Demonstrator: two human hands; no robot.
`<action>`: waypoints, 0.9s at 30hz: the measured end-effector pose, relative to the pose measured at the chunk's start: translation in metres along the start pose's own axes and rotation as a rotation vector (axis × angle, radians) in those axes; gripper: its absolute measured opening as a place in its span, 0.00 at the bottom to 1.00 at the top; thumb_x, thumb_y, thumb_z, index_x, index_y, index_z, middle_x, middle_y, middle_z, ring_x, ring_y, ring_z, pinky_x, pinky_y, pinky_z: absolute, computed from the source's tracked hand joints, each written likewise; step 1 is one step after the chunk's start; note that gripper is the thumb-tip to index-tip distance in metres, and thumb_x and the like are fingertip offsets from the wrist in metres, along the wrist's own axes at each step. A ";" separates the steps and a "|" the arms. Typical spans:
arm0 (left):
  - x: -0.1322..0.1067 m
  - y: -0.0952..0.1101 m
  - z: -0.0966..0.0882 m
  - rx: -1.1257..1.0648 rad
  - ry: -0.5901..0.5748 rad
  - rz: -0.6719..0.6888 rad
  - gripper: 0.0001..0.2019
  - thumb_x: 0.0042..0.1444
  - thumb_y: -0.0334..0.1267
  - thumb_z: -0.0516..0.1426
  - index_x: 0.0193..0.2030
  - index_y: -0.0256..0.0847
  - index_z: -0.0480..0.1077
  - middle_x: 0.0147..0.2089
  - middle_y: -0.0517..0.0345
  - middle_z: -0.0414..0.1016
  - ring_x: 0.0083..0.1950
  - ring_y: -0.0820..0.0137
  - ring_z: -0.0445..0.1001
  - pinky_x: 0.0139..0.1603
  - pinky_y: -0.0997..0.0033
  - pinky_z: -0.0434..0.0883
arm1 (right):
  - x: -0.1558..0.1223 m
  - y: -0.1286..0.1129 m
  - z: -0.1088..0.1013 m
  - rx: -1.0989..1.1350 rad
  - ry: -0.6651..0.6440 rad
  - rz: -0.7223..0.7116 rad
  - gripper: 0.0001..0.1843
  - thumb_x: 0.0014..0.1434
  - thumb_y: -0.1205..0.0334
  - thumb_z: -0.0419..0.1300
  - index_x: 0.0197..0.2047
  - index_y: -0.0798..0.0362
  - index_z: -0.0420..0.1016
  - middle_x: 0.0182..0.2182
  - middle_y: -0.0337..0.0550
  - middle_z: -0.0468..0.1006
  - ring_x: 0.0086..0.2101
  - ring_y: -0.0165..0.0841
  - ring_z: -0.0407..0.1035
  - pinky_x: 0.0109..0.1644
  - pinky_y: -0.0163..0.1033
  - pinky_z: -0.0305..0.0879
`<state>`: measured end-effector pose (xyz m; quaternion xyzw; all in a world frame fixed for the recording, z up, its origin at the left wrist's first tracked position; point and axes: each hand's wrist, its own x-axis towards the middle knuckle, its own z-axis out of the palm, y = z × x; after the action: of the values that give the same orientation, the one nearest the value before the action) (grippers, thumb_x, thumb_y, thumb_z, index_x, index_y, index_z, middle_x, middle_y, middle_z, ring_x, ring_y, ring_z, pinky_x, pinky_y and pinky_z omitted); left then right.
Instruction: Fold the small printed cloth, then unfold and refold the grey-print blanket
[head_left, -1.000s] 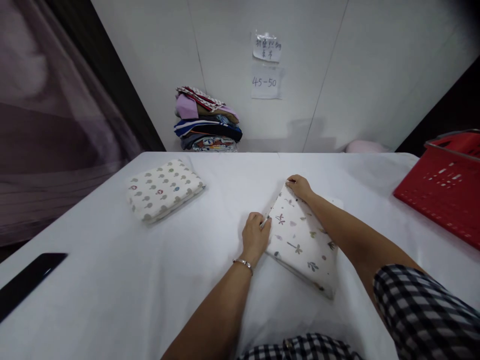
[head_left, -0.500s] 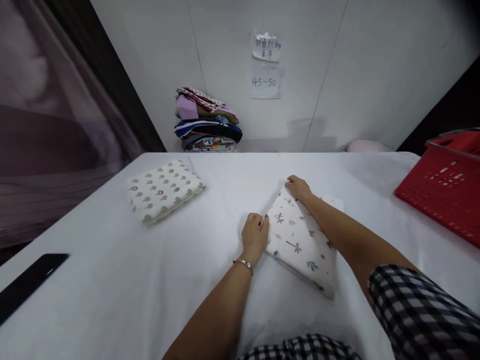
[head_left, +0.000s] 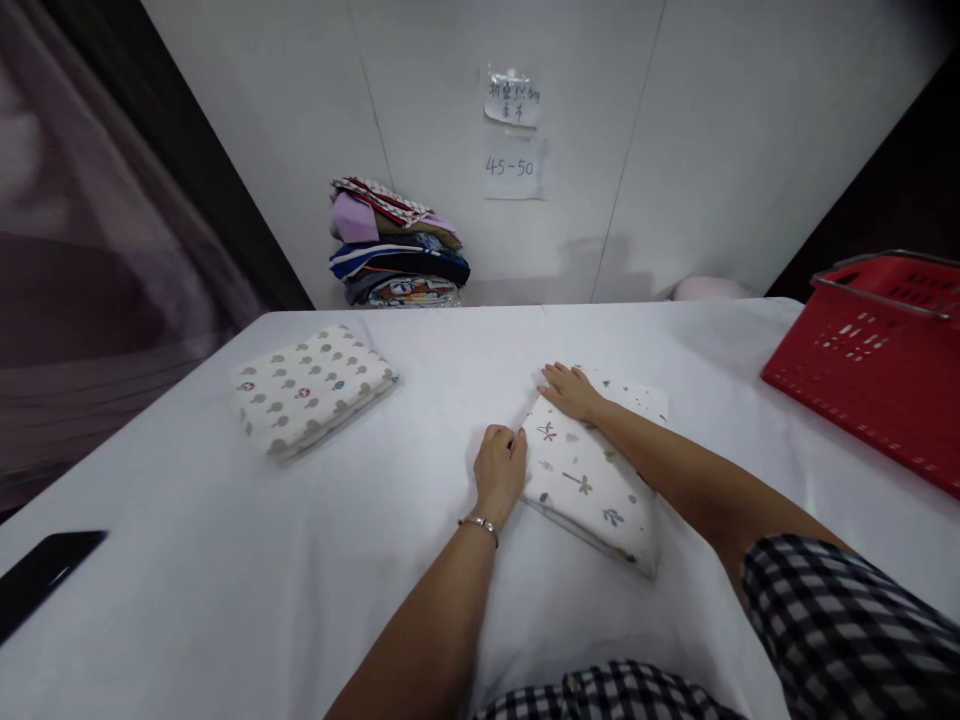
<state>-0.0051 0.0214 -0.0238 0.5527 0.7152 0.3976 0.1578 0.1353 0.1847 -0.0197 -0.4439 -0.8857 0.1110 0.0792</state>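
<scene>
A folded white cloth with small leaf prints [head_left: 592, 480] lies on the white table [head_left: 225, 560] in front of me. My left hand [head_left: 498, 470] is curled with its fingertips pinching the cloth's left edge. My right hand [head_left: 568, 390] lies flat on the cloth's far corner, fingers stretched out and pressing down. Both forearms reach in from the bottom; a checked sleeve covers my right upper arm.
A second folded cloth with a tree print [head_left: 311, 388] rests at the left. A pile of coloured fabrics [head_left: 394, 245] sits against the back wall under two paper notes [head_left: 511, 135]. A red basket [head_left: 877, 350] stands at right; a black phone [head_left: 37, 575] lies at the left edge.
My right hand has opened flat on the cloth's far corner, where before it was curled over it. The view has shifted slightly; the left hand keeps its pinch on the edge.
</scene>
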 end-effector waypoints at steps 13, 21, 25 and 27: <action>0.004 -0.002 0.001 0.096 -0.010 0.009 0.17 0.59 0.42 0.46 0.20 0.41 0.58 0.31 0.59 0.67 0.33 0.72 0.66 0.32 0.72 0.58 | -0.040 0.005 -0.019 -0.037 -0.017 0.062 0.34 0.61 0.42 0.38 0.65 0.52 0.48 0.65 0.49 0.44 0.63 0.42 0.35 0.62 0.56 0.35; 0.004 -0.001 0.000 0.112 -0.027 -0.005 0.18 0.60 0.42 0.46 0.20 0.40 0.58 0.31 0.59 0.67 0.32 0.72 0.66 0.32 0.71 0.58 | -0.033 0.012 -0.017 -0.090 0.000 0.075 0.30 0.61 0.43 0.43 0.60 0.51 0.57 0.62 0.48 0.54 0.61 0.40 0.45 0.61 0.50 0.41; 0.003 -0.001 0.000 0.102 -0.020 -0.007 0.18 0.60 0.43 0.46 0.20 0.40 0.57 0.30 0.59 0.66 0.31 0.73 0.65 0.31 0.71 0.57 | -0.033 0.018 -0.026 -0.111 0.097 0.140 0.22 0.64 0.53 0.40 0.55 0.51 0.64 0.57 0.47 0.64 0.56 0.36 0.55 0.57 0.41 0.50; 0.003 0.000 0.000 0.091 -0.019 -0.008 0.18 0.59 0.43 0.46 0.20 0.40 0.56 0.30 0.59 0.65 0.30 0.73 0.64 0.30 0.72 0.57 | -0.031 0.024 -0.031 -0.126 0.151 0.220 0.20 0.64 0.59 0.41 0.53 0.53 0.66 0.53 0.49 0.68 0.53 0.36 0.60 0.54 0.39 0.54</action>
<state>-0.0063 0.0244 -0.0236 0.5602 0.7332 0.3588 0.1411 0.1802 0.1776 0.0024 -0.5494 -0.8285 0.0295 0.1048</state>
